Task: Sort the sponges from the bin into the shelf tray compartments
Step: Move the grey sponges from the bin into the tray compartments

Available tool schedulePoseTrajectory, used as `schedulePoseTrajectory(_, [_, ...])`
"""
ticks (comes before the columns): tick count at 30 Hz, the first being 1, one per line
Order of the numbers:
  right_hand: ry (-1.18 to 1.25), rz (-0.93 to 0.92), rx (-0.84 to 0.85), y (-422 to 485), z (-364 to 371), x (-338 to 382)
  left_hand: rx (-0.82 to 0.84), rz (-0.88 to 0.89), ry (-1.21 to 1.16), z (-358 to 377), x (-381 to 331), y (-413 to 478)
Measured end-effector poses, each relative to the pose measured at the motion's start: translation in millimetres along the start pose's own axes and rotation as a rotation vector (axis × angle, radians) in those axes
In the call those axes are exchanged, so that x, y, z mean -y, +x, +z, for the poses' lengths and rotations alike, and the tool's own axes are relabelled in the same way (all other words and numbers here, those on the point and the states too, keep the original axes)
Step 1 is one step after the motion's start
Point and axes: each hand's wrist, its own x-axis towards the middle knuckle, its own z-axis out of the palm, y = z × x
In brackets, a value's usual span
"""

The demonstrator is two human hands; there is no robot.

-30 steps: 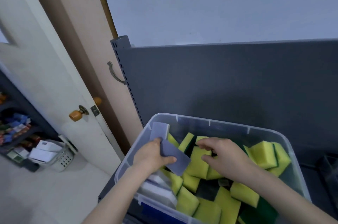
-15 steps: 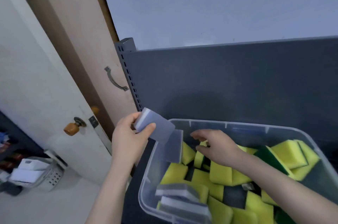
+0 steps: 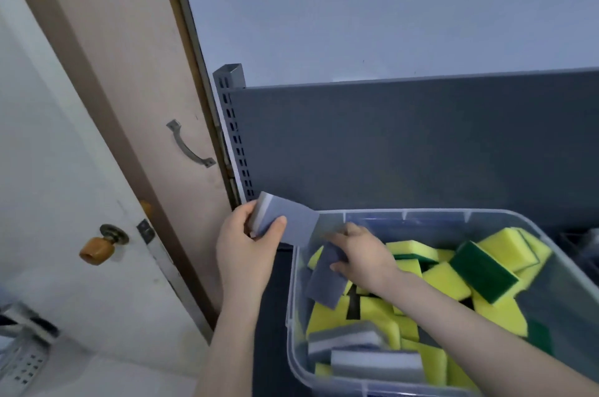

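Two grey sponges in play, one per hand, and the job right now looks like gathering greys for the shelf tray, which I can't make out from here. Doing it well: the left hand holds its load steady off the corner of the bin while the right hand lifts its sponge straight up out of the pile, so no yellow gets dragged along. Foam bends, so grip nearer the middle than the tip, then stack the pair and carry them together.

Now the sweep, left to right. Door knob out wide, no part in this. Left hand: fingers wrapped behind the first grey sponge, thumb clamped across its face, the slab jutting right over the bin's rim. Inside the bin, right hand: fingers curled over the upper end of the second grey sponge, thumb beneath its edge. It hangs tilted, lower end down among the yellow sponges. Two more grey-and-white sponges lie flat by the near wall, and yellow-and-green ones fill the rest out to the right.
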Motion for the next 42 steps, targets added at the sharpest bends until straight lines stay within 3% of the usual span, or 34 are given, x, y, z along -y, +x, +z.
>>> schedulePoseTrajectory(5, [0.019,0.062,0.046,-30,-7,-10,0.064,0.009,-0.058,12,2,-1])
schedulePoseTrajectory(14, [-0.199,0.042,0.174,-42,3,14,0.155,0.100,-0.066,27,-6,1])
schedulePoseTrajectory(17, [-0.106,0.114,0.009,-47,-14,12,0.177,0.135,-0.047,26,-6,4])
schedulePoseTrajectory(21, [0.250,0.347,-0.332,-62,-43,-2,0.209,0.174,-0.028,29,-13,6])
schedulePoseTrajectory(26, [0.530,0.438,-0.561,-98,-54,-17,0.258,0.221,-0.023,41,-34,-4])
schedulePoseTrajectory(36, [0.691,0.520,-0.818,-186,-80,-77,0.298,0.286,-0.033,84,-90,-72])
schedulePoseTrajectory(42, [0.701,0.573,-0.886,-267,-105,-129,0.331,0.323,-0.027,132,-133,-151])
